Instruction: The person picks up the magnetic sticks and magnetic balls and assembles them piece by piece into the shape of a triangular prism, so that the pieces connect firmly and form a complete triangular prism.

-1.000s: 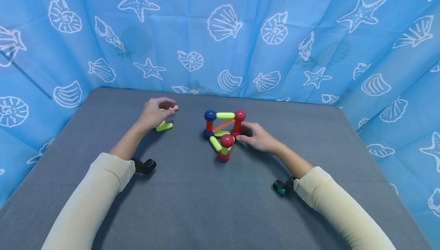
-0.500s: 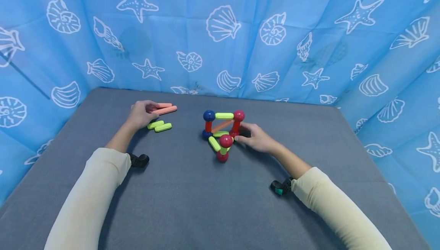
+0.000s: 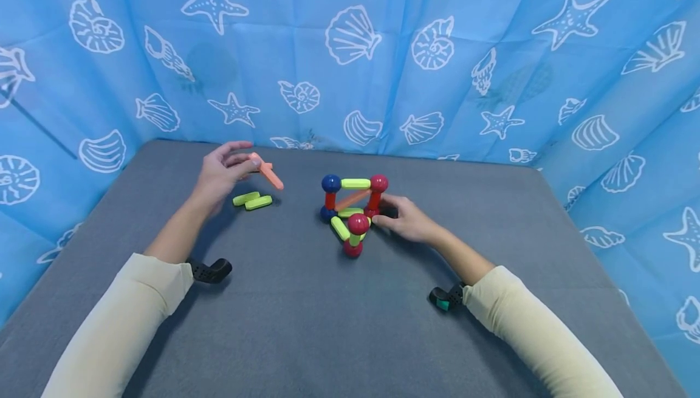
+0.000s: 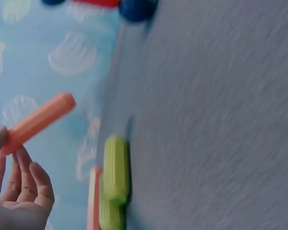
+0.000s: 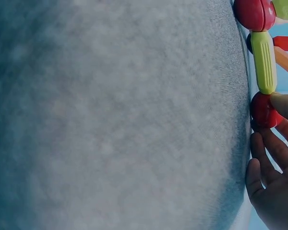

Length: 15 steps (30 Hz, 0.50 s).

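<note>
My left hand [image 3: 215,173] pinches a salmon-orange stick [image 4: 41,122] between thumb and fingertips, raised above the table at the back left. Ball-and-stick pieces form a small frame at the table's middle, with a blue ball [image 3: 330,183], a red ball [image 3: 379,183], red uprights and yellow-green sticks. An orange stick [image 3: 352,199] runs slantwise inside it. At the frame's lower right corner, my right hand [image 3: 411,219] holds a red ball [image 5: 264,110] between thumb and fingers. Another red ball [image 3: 358,223] tops the short front post.
Two yellow-green sticks [image 3: 259,202] lie side by side below my left hand. Another orange stick [image 4: 93,199] lies beyond them, partly hidden. A grey cloth-covered table [image 3: 339,325] ends at a blue curtain [image 3: 383,82] with shells and starfish.
My left hand reached left to the orange sticks on the table, took one and lifted it, tilting it. My right hand stays at the frame.
</note>
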Each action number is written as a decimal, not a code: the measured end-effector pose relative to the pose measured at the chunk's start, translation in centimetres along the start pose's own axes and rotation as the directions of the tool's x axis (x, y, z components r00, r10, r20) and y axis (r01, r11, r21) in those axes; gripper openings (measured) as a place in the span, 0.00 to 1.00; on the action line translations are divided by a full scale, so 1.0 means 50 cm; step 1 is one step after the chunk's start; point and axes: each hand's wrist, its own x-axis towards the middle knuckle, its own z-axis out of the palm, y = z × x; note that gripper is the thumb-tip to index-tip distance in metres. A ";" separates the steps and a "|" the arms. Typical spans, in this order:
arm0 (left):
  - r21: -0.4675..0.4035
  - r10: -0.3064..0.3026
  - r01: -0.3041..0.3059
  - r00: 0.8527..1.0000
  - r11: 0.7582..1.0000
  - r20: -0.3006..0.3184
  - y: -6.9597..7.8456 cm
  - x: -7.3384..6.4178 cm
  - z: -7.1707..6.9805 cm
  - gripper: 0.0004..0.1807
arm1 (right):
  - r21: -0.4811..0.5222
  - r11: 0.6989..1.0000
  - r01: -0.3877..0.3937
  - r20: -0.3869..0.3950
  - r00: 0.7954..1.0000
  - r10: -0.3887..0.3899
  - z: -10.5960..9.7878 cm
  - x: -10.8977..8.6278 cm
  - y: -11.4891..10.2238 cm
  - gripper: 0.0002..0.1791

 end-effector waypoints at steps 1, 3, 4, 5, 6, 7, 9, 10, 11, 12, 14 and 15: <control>-0.040 0.003 -0.003 1.000 0.999 0.015 0.004 -0.006 0.007 0.27 | 0.000 1.000 -0.001 0.001 1.000 0.001 0.000 0.000 0.000 0.23; -0.101 0.022 -0.016 0.998 0.995 0.059 0.009 -0.018 0.022 0.26 | -0.002 1.000 -0.002 0.000 1.000 0.002 0.000 0.000 0.001 0.23; -0.120 0.032 -0.022 0.996 0.993 0.082 0.010 -0.024 0.031 0.26 | -0.003 1.000 -0.002 0.000 1.000 0.002 0.000 0.000 0.002 0.23; -0.139 0.038 -0.023 0.994 0.990 0.105 0.011 -0.030 0.040 0.26 | -0.003 1.000 -0.001 -0.001 1.000 0.001 0.000 0.000 0.002 0.23; -0.147 0.041 -0.022 0.990 0.989 0.132 0.011 -0.037 0.050 0.26 | -0.002 1.000 0.001 -0.001 1.000 -0.001 0.000 0.000 0.002 0.23; -0.140 0.047 -0.025 0.987 0.990 0.153 0.011 -0.044 0.061 0.26 | -0.004 1.000 0.001 -0.001 1.000 -0.001 0.000 0.000 0.003 0.23; -0.111 0.053 -0.033 0.982 0.993 0.184 0.011 -0.057 0.084 0.26 | -0.005 1.000 0.004 -0.003 1.000 -0.004 0.000 -0.001 0.003 0.23; -0.097 0.051 -0.032 0.979 0.995 0.196 0.011 -0.063 0.095 0.26 | -0.006 1.000 0.005 -0.004 1.000 -0.005 0.000 -0.001 0.003 0.23; -0.082 0.050 -0.033 0.977 0.996 0.207 0.011 -0.070 0.106 0.26 | -0.009 1.000 0.005 -0.004 1.000 -0.005 0.000 -0.001 0.002 0.23; -0.068 0.051 -0.038 0.975 0.997 0.214 0.011 -0.076 0.116 0.26 | -0.012 1.000 0.003 -0.004 1.000 -0.004 0.000 -0.001 0.002 0.23; -0.061 0.056 -0.044 0.973 0.997 0.223 0.009 -0.086 0.135 0.26 | -0.013 1.000 0.003 -0.004 1.000 -0.003 0.000 -0.001 0.001 0.23; -0.062 0.060 -0.047 0.971 0.997 0.232 0.009 -0.091 0.143 0.26 | -0.015 1.000 0.001 -0.003 1.000 -0.001 0.000 -0.001 0.001 0.23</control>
